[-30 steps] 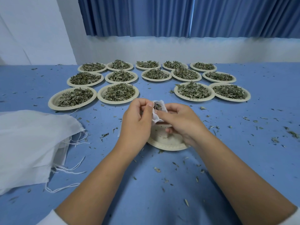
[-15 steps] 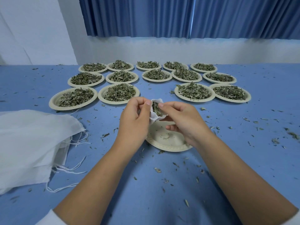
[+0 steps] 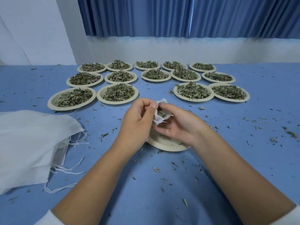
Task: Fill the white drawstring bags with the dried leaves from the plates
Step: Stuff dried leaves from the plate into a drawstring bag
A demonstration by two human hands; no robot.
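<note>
Both bare forearms reach forward from the lower corners and converge at the middle, the left forearm (image 3: 100,176) and the right forearm (image 3: 235,168) each emerging from a white sleeve edge. The left hand (image 3: 138,120) shows its back, fingers curled, thumb and forefinger pinching the left rim of a small white bag (image 3: 159,116). The right hand (image 3: 180,127) is turned palm up, fingers cupped beneath the bag, one digit laid over its right rim.

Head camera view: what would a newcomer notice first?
Rows of plates heaped with dried leaves fill the far side of the blue table. In the middle, the left hand and right hand pinch a small white bag holding leaves; a pile of white bags lies at the left.
</note>
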